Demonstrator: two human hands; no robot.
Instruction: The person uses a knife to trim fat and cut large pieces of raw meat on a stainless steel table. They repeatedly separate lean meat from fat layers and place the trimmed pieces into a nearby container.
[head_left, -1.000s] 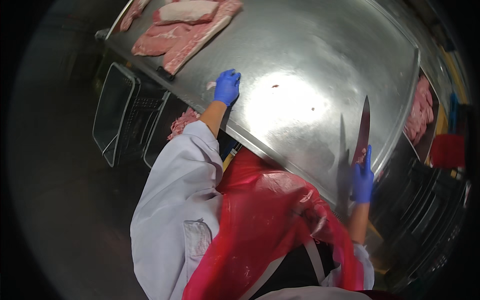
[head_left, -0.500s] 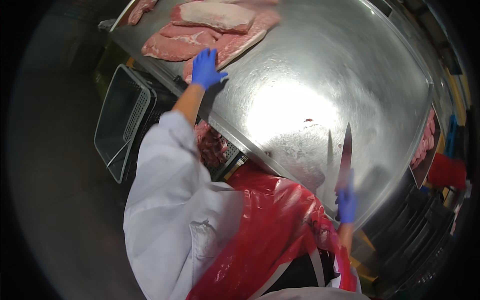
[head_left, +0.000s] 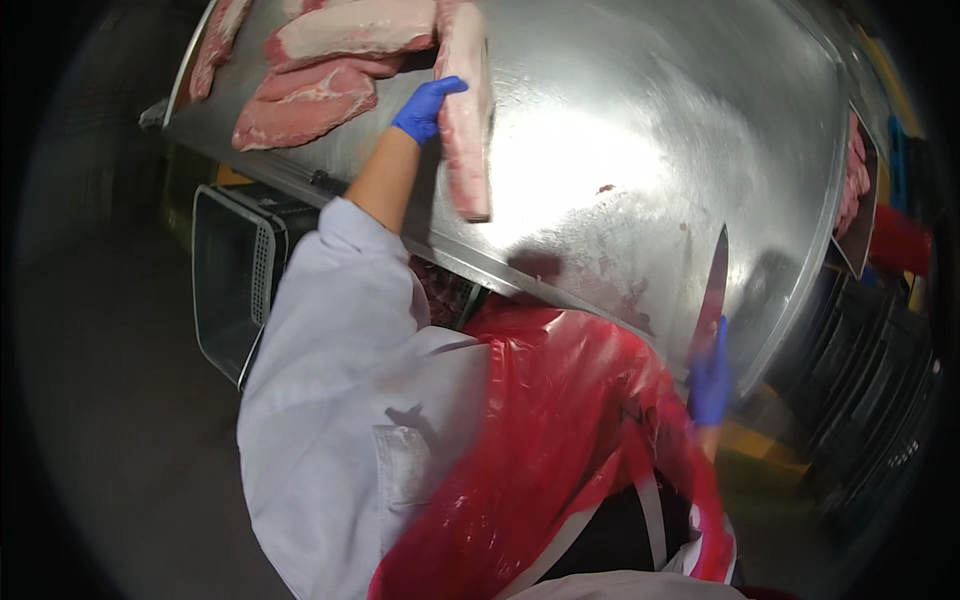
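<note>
In a blue glove, my left hand (head_left: 430,108) is closed on the edge of a long slab of raw meat (head_left: 466,165), pale with fat on top, which lies lengthwise over the steel table (head_left: 640,110). My right hand (head_left: 710,382), also gloved in blue and slightly blurred, grips a knife (head_left: 716,275) by its handle. The knife's blade points away from me above the table's near right part. To the left of the slab lie a fat-covered piece of meat (head_left: 350,32) and a pinker piece (head_left: 305,105).
Another meat strip (head_left: 215,50) lies at the far left. A grey crate (head_left: 225,290) stands below the table's left edge, beside a bin of meat trimmings (head_left: 440,290). At the right are a tray of meat (head_left: 855,180) and stacked black crates (head_left: 860,380). A small red scrap (head_left: 605,189) lies mid-table.
My left hand has taken hold of the slab and swung it away from the other pieces, so it now lies apart, pointing toward me. The knife stays in my right hand.
</note>
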